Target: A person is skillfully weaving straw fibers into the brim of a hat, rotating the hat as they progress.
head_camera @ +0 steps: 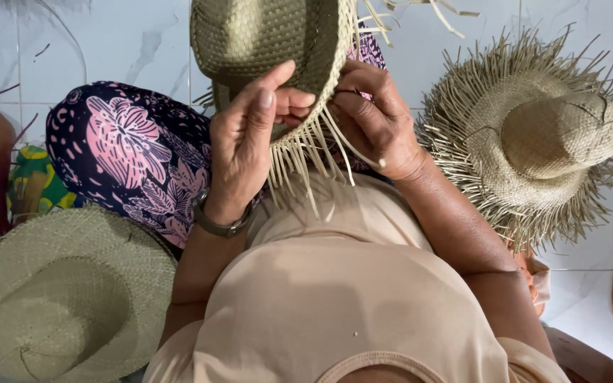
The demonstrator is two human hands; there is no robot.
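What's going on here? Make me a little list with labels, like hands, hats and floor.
Left hand: left hand grips the brim of the woven straw hat, thumb up
Right hand: right hand pinches the loose strands at the brim's edge
Wrist: a watch on the left wrist
Other hats: a fringed hat on the right, a trimmed hat at lower left
Lap: flowered cloth
Floor: white tiles

no packages, labels, signs or screens are in view.

Soft, even daylight, faint shadows, sharp focus, slight wide-angle stretch at edges.
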